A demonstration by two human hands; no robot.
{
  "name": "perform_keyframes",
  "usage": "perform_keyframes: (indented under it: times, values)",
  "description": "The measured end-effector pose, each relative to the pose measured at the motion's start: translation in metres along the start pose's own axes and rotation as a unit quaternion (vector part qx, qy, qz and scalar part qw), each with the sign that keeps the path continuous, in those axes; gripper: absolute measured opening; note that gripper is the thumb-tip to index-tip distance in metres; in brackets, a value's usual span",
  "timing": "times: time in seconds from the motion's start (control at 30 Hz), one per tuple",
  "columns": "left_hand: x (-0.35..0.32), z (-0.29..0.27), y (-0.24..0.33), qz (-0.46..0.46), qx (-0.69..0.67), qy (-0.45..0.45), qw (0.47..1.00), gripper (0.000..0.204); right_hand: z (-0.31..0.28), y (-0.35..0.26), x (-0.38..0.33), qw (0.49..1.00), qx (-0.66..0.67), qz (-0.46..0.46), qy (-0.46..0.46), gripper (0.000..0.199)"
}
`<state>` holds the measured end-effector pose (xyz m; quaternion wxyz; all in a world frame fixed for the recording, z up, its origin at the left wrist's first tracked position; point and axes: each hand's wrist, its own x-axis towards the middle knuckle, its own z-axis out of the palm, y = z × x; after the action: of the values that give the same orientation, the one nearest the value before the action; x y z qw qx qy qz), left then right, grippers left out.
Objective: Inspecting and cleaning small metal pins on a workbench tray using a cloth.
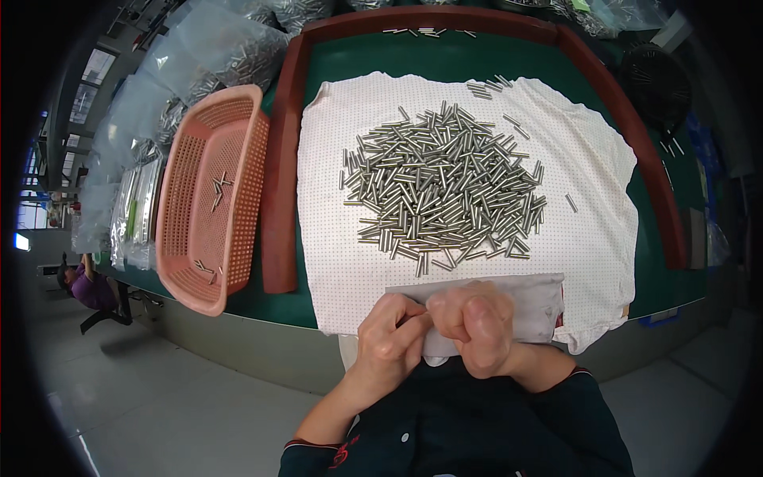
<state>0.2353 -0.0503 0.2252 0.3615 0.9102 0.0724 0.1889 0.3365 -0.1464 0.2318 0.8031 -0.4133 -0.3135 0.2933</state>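
Observation:
Close together at the near edge of the table are my two hands. My left hand (387,340) is closed, with thumb and forefinger pinched together. Beside it, touching or nearly so, my right hand (479,324) is curled into a fist and slightly blurred. Whatever the fingers hold, if anything, is hidden. Beneath both hands lies a grey cloth (540,306). Just beyond it, a large heap of short shiny metal pins (445,187) is spread on a white dotted cloth (334,262), with a few loose pins around the heap.
A reddish-brown wooden frame (280,199) borders the green tabletop (373,60). Left of it stands a pink plastic basket (171,238) with several pins inside. Clear bags (230,48) of metal parts crowd the far left. A seated person (94,290) is in the left background.

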Motion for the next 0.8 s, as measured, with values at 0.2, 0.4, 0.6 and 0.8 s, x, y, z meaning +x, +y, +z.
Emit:
perform_keyframes:
  times: [0.2, 0.4, 0.6, 0.8]
  values:
    - [-0.003, 0.008, 0.0, -0.016, -0.013, 0.008, 1.0, 0.019, -0.022, 0.004, -0.002, 0.977, 0.175, 0.087, 0.084, 0.043]
    - [-0.005, 0.01, 0.003, -0.021, -0.008, 0.035, 0.999, 0.018, -0.029, -0.002, -0.005, 0.957, 0.262, 0.065, 0.102, 0.041]
    - [-0.005, 0.01, 0.004, -0.026, 0.008, 0.034, 0.999, 0.018, -0.029, 0.0, -0.005, 0.954, 0.275, 0.087, 0.082, 0.041]
    - [-0.006, 0.011, 0.004, -0.03, 0.002, 0.038, 0.999, 0.018, -0.025, -0.005, -0.003, 0.96, 0.24, 0.111, 0.095, 0.044]
